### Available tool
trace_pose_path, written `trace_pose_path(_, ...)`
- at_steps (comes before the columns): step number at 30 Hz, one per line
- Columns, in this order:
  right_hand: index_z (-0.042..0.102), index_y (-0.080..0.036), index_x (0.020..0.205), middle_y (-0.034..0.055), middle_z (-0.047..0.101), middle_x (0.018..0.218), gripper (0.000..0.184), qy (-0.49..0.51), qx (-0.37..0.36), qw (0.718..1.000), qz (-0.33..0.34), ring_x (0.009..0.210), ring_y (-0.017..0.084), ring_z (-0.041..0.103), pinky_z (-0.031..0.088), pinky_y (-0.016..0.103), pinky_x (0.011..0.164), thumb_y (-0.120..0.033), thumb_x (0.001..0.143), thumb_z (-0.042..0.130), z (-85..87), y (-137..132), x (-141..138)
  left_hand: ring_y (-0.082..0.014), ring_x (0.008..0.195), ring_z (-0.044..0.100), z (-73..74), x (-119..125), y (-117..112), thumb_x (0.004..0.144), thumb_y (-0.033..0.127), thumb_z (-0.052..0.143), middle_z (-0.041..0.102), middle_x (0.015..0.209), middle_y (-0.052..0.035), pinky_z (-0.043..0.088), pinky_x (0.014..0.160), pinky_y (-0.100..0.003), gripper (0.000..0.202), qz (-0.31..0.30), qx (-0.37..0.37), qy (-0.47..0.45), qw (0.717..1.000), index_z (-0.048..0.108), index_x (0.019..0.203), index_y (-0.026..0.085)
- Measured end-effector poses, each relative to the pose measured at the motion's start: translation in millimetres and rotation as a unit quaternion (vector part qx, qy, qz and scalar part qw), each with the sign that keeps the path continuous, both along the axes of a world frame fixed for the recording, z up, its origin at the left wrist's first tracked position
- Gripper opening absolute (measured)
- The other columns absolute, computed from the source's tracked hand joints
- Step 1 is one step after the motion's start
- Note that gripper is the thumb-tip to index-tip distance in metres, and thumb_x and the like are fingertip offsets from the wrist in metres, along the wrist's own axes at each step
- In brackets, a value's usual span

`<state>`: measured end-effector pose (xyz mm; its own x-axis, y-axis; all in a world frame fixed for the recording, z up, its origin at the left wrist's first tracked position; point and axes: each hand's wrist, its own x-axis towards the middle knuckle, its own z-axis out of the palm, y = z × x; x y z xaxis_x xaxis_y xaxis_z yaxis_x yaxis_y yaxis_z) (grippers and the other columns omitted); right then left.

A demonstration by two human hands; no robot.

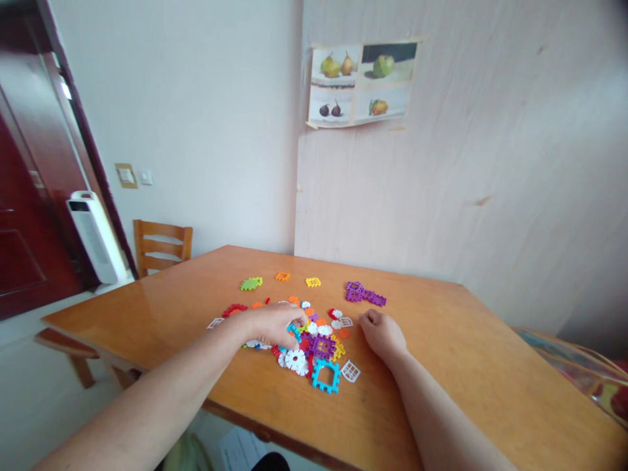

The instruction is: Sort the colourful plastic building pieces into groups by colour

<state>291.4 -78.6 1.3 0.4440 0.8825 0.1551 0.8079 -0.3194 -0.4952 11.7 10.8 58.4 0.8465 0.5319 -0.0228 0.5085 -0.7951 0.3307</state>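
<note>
My left hand [277,324] reaches over a pile of colourful plastic building pieces, its fingers closed on a blue piece [294,332]. Close by in the pile are a purple square piece [322,347], a yellow piece [337,349] and a white notched disc [295,360]. A light-blue square frame [320,387] lies at the near edge of the pile, with a white window-shaped piece [350,371] beside it. To the right of the pile, my right hand [385,336] rests on the table in a loose fist, with nothing visible in it.
Across the wooden table [461,366] lie a green piece [251,284], an orange frame [282,277], a yellow piece [313,282] and joined purple pieces [360,293]. A wooden chair [164,247] stands at the far left. Behind the table is a wall with fruit pictures [363,82].
</note>
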Motion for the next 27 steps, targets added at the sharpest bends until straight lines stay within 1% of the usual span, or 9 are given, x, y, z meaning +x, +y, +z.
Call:
trace_pose_path(3, 0.061, -0.022, 0.074, 0.0062, 0.069, 0.084, 0.036, -0.003, -0.002, 1.0, -0.001, 0.079, 0.018, 0.06, 0.029, 0.025, 0.058, -0.045, 0.089, 0.037, -0.8, 0, 0, -0.0174, 0.085, 0.058, -0.9, 4, 1, 0.064, 0.03, 0.066, 0.063, 0.1, -0.0014, 0.043, 0.07, -0.024, 0.036, 0.012, -0.013, -0.025, 1.0, 0.066, 0.1, 0.024)
trace_pose_path(6, 0.062, -0.022, 0.074, 0.0062, 0.069, 0.084, 0.035, -0.004, -0.001, 1.0, -0.002, 0.079, 0.018, 0.06, 0.03, 0.025, 0.059, -0.044, 0.089, 0.038, -1.5, 1, 1, -0.0169, 0.081, 0.058, -0.4, 9, 3, 0.066, 0.03, 0.062, 0.063, 0.095, -0.0014, 0.043, 0.069, -0.025, 0.032, 0.04, -0.027, -0.091, 0.995, 0.066, 0.097, 0.023)
trace_pose_path(10, 0.062, -0.022, 0.074, 0.0061, 0.069, 0.084, 0.035, 0.0, 0.01, 1.0, 0.001, 0.079, 0.017, 0.06, 0.03, 0.025, 0.059, -0.044, 0.089, 0.039, -2.3, 1, 1, -0.0172, 0.083, 0.059, -2.3, 16, 8, 0.069, 0.033, 0.061, 0.064, 0.095, -0.003, 0.045, 0.071, -0.026, 0.03, 0.083, -0.081, -0.203, 0.972, 0.067, 0.096, 0.02)
trace_pose_path(14, 0.062, -0.022, 0.075, 0.0053, 0.069, 0.083, 0.035, 0.003, 0.013, 1.0, 0.003, 0.078, 0.017, 0.059, 0.029, 0.024, 0.059, -0.044, 0.09, 0.039, -2.2, 1, 1, -0.0149, 0.074, 0.057, -7.9, 18, 9, 0.073, 0.041, 0.062, 0.063, 0.083, -0.0012, 0.045, 0.066, -0.025, 0.027, 0.108, -0.133, -0.269, 0.948, 0.064, 0.088, 0.019)
trace_pose_path(17, 0.062, -0.022, 0.075, 0.0051, 0.069, 0.083, 0.036, 0.001, 0.006, 1.0, 0.001, 0.077, 0.017, 0.059, 0.029, 0.024, 0.058, -0.045, 0.09, 0.039, -1.4, 1, 0, -0.0135, 0.071, 0.056, -12.9, 17, 7, 0.074, 0.044, 0.064, 0.061, 0.079, 0.0002, 0.045, 0.065, -0.025, 0.029, 0.12, -0.165, -0.298, 0.932, 0.062, 0.086, 0.018)
trace_pose_path(20, 0.062, -0.022, 0.075, 0.0051, 0.069, 0.082, 0.036, -0.002, 0.001, 1.0, -0.001, 0.076, 0.016, 0.059, 0.029, 0.024, 0.057, -0.045, 0.09, 0.039, -0.8, 1, 0, -0.0135, 0.074, 0.058, -16.9, 14, 5, 0.073, 0.042, 0.066, 0.062, 0.082, -0.0004, 0.046, 0.069, -0.025, 0.029, 0.127, -0.196, -0.311, 0.921, 0.06, 0.088, 0.018)
trace_pose_path(24, 0.064, -0.022, 0.077, 0.005, 0.069, 0.083, 0.034, 0.003, 0.001, 1.0, 0.0, 0.078, 0.017, 0.06, 0.029, 0.024, 0.058, -0.043, 0.09, 0.04, -0.4, 0, 0, -0.0146, 0.081, 0.06, -22.8, 10, 9, 0.074, 0.042, 0.067, 0.064, 0.088, -0.0021, 0.048, 0.076, -0.028, 0.031, 0.137, -0.187, -0.357, 0.905, 0.059, 0.091, 0.018)
trace_pose_path(27, 0.064, -0.022, 0.076, 0.0052, 0.069, 0.083, 0.034, 0.009, 0.005, 1.0, 0.005, 0.078, 0.017, 0.06, 0.031, 0.024, 0.06, -0.043, 0.09, 0.041, 0.4, 0, 0, -0.0155, 0.08, 0.061, -28.6, 7, 16, 0.077, 0.045, 0.065, 0.065, 0.086, -0.0023, 0.049, 0.077, -0.03, 0.031, 0.161, -0.14, -0.391, 0.895, 0.058, 0.091, 0.018)
